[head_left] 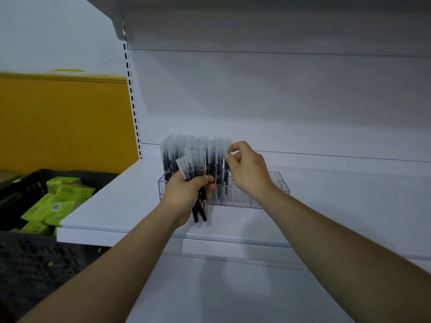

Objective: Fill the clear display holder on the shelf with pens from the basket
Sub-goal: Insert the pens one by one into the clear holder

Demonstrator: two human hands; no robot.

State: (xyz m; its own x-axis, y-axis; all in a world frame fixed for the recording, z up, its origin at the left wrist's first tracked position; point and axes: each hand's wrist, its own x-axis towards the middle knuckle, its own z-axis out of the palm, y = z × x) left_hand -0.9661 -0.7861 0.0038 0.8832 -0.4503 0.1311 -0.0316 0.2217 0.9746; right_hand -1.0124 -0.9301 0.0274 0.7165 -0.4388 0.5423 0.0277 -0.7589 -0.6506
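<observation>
In front of the clear display holder [272, 183], the left hand [186, 197] grips a bundle of pens [195, 166]; above its middle, the right hand [247, 170] pinches one upright pen [225, 175].

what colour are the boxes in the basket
The boxes are bright lime green, shown best in the head view.

Fisted left grip [186, 194], seemingly pinched right grip [247, 169]

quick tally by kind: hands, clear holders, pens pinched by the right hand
hands: 2 (left hand, right hand)
holder: 1
pen in right hand: 1
total: 4
other pens: too blurred to count
</observation>
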